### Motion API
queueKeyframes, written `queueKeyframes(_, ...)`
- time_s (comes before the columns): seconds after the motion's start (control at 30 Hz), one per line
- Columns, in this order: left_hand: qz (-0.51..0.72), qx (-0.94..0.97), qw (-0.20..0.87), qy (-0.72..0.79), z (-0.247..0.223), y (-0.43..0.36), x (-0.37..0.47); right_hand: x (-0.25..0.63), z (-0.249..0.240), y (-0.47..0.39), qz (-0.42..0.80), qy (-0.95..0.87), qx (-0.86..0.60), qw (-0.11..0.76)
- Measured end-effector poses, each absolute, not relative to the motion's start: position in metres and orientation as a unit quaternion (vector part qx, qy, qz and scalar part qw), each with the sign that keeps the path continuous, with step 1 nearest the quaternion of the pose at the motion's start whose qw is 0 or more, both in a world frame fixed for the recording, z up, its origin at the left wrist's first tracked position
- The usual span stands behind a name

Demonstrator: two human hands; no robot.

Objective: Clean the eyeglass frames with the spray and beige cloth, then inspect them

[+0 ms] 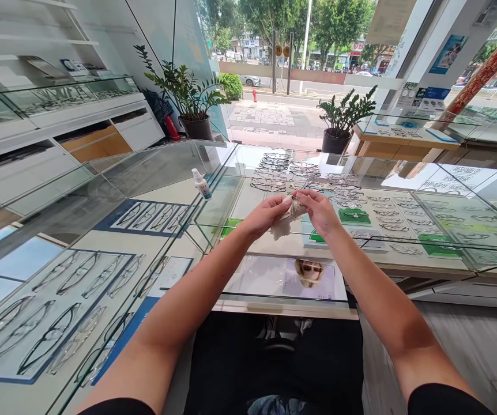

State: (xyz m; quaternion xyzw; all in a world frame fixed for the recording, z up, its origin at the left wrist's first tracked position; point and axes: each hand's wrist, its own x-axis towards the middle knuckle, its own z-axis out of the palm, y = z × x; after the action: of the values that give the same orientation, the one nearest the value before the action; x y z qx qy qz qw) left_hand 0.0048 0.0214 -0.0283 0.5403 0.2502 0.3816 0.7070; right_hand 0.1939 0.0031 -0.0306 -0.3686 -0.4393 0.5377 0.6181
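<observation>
Above the glass counter, my left hand [268, 214] and my right hand [319, 211] meet in front of me. Both are closed, with thumbs and fingers pinching a crumpled beige cloth [281, 227] between them. The cloth hangs down a little below my left fingers. Whether something is wrapped inside it, I cannot tell, since fingers and folds cover the middle. Beyond my hands, several rows of eyeglasses [270, 173] lie on the counter top. A small white spray bottle [202, 184] stands on the glass to the left of my hands.
Inside the left glass case lie trays of eyeglasses [53, 337]. More frames [389, 213] and green display blocks [354, 217] fill the case at right. A leaflet [309, 279] is under the glass near me. Potted plants [196, 124] stand beyond the counter.
</observation>
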Motion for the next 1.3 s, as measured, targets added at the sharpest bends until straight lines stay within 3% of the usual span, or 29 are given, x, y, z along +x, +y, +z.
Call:
queueKeyframes(0.43, 0.273, 0.613, 0.709, 0.218, -0.028, 0.020, -0.003, 0.194, -0.022, -0.008, 0.610, -0.436, -0.333, 0.573)
queueKeyframes(0.93, 0.457, 0.549, 0.656, 0.243, -0.033, 0.003, 0.026, 0.180, -0.026, -0.007, 0.589, -0.418, -0.318, 0.614)
queueKeyframes(1.3, 0.481, 0.559, 0.626, 0.254, -0.030, 0.007, 0.024, 0.174, -0.022, -0.013, 0.567, -0.426, -0.335, 0.620)
